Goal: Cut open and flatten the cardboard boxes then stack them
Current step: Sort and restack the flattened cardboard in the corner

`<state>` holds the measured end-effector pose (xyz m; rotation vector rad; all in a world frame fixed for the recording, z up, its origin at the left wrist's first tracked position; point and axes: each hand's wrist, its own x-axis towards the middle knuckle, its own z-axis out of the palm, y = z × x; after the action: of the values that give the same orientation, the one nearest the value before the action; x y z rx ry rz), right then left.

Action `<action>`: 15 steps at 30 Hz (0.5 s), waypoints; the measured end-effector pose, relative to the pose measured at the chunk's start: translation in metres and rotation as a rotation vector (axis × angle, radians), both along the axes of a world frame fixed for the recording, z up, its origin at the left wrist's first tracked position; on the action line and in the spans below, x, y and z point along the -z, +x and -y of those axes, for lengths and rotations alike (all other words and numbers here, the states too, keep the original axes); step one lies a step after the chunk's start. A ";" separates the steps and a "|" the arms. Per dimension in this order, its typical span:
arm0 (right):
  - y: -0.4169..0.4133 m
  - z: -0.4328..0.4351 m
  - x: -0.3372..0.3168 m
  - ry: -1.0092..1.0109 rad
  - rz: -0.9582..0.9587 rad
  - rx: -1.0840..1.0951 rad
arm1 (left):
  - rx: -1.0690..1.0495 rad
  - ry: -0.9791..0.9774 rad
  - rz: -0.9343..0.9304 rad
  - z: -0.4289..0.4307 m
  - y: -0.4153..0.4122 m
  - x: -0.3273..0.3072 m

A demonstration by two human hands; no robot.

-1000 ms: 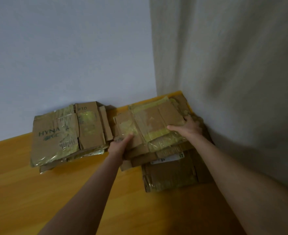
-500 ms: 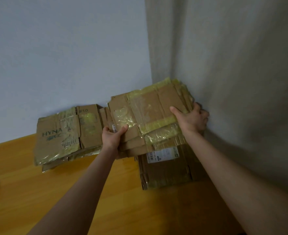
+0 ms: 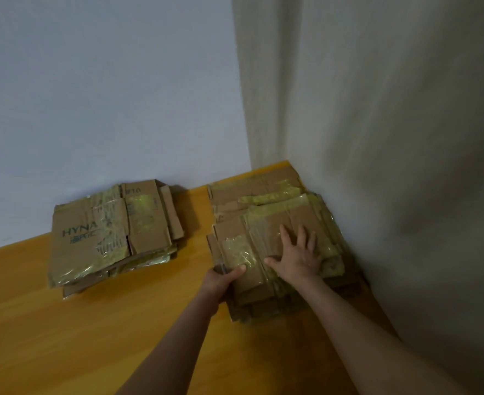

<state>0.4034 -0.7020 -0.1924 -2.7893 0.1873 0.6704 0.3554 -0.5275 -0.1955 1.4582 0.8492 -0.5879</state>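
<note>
Flattened boxes (image 3: 266, 223) sat stacked in the far right corner of the bench (image 3: 92, 337). The right hand (image 3: 297, 255) pressed open-palmed on top, probably to squash them, while the left hand (image 3: 223, 280) gripped the near edge, steadying.

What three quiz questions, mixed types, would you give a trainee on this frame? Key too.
1. True or false: the right hand lies flat on the right stack.
2. The left hand grips the right stack at: A its near-left edge; B its far edge; C nowhere.
3. Fill in: the left stack bears the printed word ___.
Key: 1 true; 2 A; 3 HYNA.
</note>
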 end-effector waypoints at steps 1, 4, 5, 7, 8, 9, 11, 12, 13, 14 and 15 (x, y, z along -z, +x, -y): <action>0.002 0.000 0.001 -0.002 0.008 0.003 | -0.018 0.010 -0.025 0.000 0.003 0.001; 0.006 0.003 0.002 0.005 0.040 0.013 | -0.073 0.027 -0.033 0.005 0.012 -0.002; 0.008 0.002 0.002 0.012 0.046 0.014 | -0.106 0.033 -0.012 0.005 0.016 -0.003; 0.013 -0.002 0.001 0.040 0.050 0.028 | -0.189 0.084 0.042 0.006 0.025 -0.009; 0.017 -0.004 -0.001 0.061 0.053 0.035 | -0.223 0.115 0.070 0.005 0.031 -0.012; 0.023 -0.007 -0.004 0.086 0.061 0.033 | -0.241 0.130 0.102 0.003 0.037 -0.016; 0.034 -0.011 -0.009 0.123 0.108 -0.017 | -0.257 0.122 0.179 -0.004 0.052 -0.022; 0.039 -0.011 -0.011 0.126 0.151 -0.063 | -0.262 0.120 0.214 -0.009 0.061 -0.023; 0.041 -0.011 -0.011 0.119 0.187 -0.119 | -0.264 0.118 0.235 -0.014 0.070 -0.025; 0.042 -0.011 -0.010 0.104 0.202 -0.186 | -0.258 0.118 0.241 -0.019 0.080 -0.025; 0.041 -0.010 -0.008 0.075 0.190 -0.257 | -0.240 0.120 0.235 -0.024 0.087 -0.025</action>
<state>0.4442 -0.6917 -0.1845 -2.8083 -0.2317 0.4514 0.4424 -0.5035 -0.1705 1.4727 0.8677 -0.1838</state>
